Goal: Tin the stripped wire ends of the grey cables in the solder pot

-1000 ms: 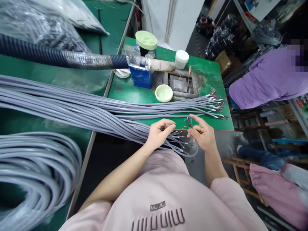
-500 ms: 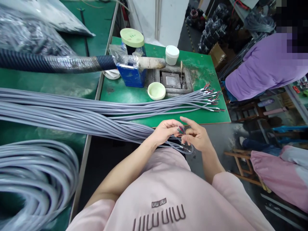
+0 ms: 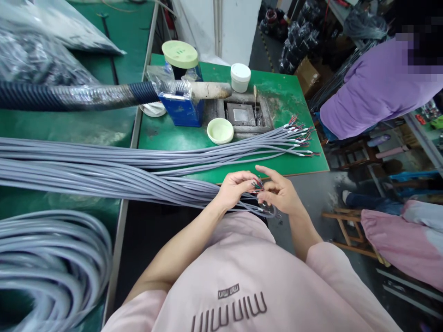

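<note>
Close to my body, just past the table's front edge, my left hand pinches a cable end whose thin coloured wires fan out between my hands. My right hand is at those wires, thumb and bent fingers close together, index finger stretched out; whether a wire is between them is too small to tell. Below my hands hang more grey cable ends. A second bundle of grey cables lies across the green table, its stripped red and dark wire ends at the right.
A soldering pot is set in the green table, near a pale green bowl, a white tub, a blue box and a ribbed hose. Coiled cable lies left. A person in purple is at right.
The view has shifted slightly, so the table items appear a little further left. The coloured wires between my hands look more spread. Both hands keep nearly the same place.
</note>
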Action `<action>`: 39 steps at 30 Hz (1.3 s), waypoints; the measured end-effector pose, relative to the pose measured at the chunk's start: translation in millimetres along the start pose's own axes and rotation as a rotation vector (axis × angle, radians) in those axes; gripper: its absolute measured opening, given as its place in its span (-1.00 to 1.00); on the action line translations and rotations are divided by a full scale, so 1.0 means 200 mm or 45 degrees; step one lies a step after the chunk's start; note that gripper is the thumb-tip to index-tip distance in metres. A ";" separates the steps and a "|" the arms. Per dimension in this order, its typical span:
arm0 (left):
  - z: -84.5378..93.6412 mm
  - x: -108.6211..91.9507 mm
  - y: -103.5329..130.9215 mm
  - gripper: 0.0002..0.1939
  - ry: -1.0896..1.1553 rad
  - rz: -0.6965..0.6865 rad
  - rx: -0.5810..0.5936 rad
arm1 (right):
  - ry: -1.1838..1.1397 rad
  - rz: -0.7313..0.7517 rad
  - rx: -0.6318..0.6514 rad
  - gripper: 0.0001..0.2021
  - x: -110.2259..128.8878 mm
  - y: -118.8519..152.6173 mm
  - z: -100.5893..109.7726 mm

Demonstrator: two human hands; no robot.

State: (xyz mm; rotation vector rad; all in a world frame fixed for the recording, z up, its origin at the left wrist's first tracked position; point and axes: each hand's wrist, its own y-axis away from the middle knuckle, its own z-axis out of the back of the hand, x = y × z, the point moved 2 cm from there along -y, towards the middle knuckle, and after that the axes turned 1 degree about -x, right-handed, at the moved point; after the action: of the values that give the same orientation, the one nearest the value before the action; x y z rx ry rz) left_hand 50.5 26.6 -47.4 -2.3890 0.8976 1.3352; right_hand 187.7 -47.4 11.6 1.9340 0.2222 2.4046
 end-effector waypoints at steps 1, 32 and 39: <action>0.00 0.00 0.00 -0.77 -0.003 -0.015 -0.038 | 0.086 0.015 -0.020 -0.28 0.01 0.00 0.00; -0.02 -0.02 0.03 -0.83 -0.242 -0.365 -0.545 | 0.604 0.611 -0.575 -0.77 0.00 -0.03 -0.06; -0.03 -0.03 0.04 -0.82 -0.257 -0.294 -0.559 | 0.543 0.591 -0.605 -0.78 -0.02 -0.05 -0.07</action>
State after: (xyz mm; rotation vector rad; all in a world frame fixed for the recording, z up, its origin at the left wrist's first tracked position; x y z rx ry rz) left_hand 47.1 18.7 -37.8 -2.4988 0.2820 1.7788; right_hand 173.8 -40.2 3.2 1.3592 -0.7969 2.7728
